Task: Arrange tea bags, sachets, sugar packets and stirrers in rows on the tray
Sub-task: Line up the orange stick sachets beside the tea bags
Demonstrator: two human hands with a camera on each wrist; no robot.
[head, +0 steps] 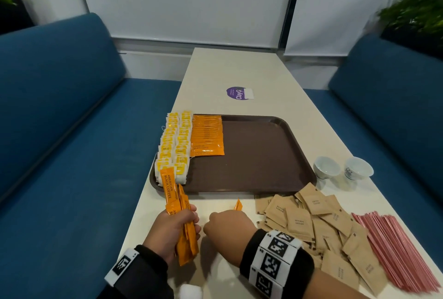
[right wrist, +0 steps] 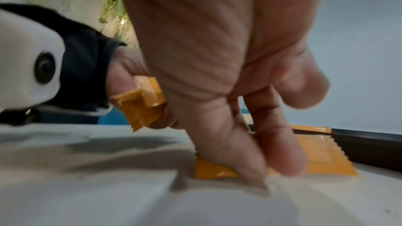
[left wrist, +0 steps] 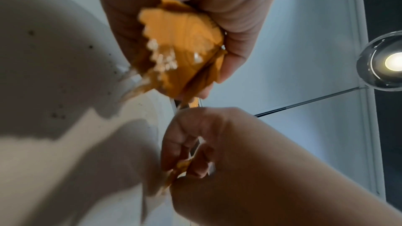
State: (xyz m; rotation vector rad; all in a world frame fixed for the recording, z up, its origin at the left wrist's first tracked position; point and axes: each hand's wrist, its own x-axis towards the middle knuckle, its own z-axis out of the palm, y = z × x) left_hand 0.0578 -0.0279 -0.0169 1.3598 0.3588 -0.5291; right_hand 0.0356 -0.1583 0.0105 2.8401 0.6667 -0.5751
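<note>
Meanwhile, gripping a bunch of orange sachets (head: 184, 224) in the left hand (head: 171, 234), fingers curled round them, just short of the tray's (head: 259, 167) near edge. Pinching 1 loose sachet (right wrist: 326, 159) against the table (head: 239, 71) with the right hand (head: 227, 225), thumb and fingertips (right wrist: 287, 161) closing narrowly on it. Lying in 2 rows at the tray's left: tea bags (head: 173, 145); beside them, touching, 1 row of sachets (head: 207, 134). Waiting on the table right of the hands: brown sugar packets (head: 311, 222), then pink stirrers (head: 395, 250), with 2 cups (head: 342, 169) behind.
</note>
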